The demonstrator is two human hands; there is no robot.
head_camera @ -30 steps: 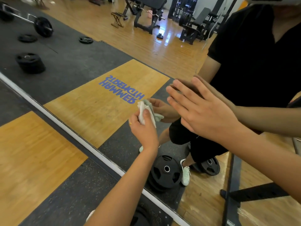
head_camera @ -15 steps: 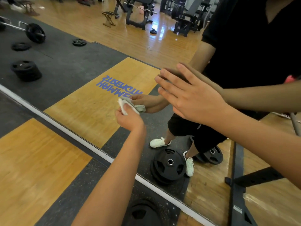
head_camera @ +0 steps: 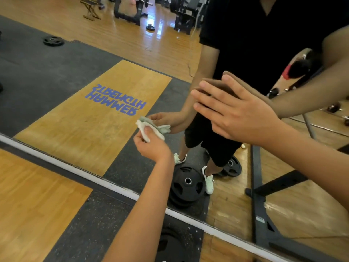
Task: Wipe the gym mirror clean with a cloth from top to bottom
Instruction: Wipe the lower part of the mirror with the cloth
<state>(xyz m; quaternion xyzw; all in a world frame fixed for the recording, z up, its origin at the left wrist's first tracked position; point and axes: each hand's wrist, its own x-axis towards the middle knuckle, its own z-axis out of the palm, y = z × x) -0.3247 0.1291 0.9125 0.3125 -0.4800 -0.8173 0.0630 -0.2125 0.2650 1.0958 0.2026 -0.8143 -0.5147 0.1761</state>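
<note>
The gym mirror [head_camera: 79, 76] fills most of the head view, and its pale bottom edge runs from the left down to the lower right. My left hand [head_camera: 151, 146] grips a crumpled pale cloth [head_camera: 145, 129] and presses it against the glass low down, near the reflected blue lettering. My right hand [head_camera: 236, 114] lies flat on the mirror with straight, spread fingers, higher and to the right of the cloth. The reflections of both hands meet them at the glass.
Black weight plates [head_camera: 187, 186] lean at the mirror's base below my left arm. A black rack frame [head_camera: 262, 205] stands on the wooden floor at the right. Rubber matting and a wooden platform [head_camera: 28, 195] lie at the lower left.
My left hand has carried the cloth down and to the left across the glass. The view has tilted downward. My right hand has stayed flat on the mirror.
</note>
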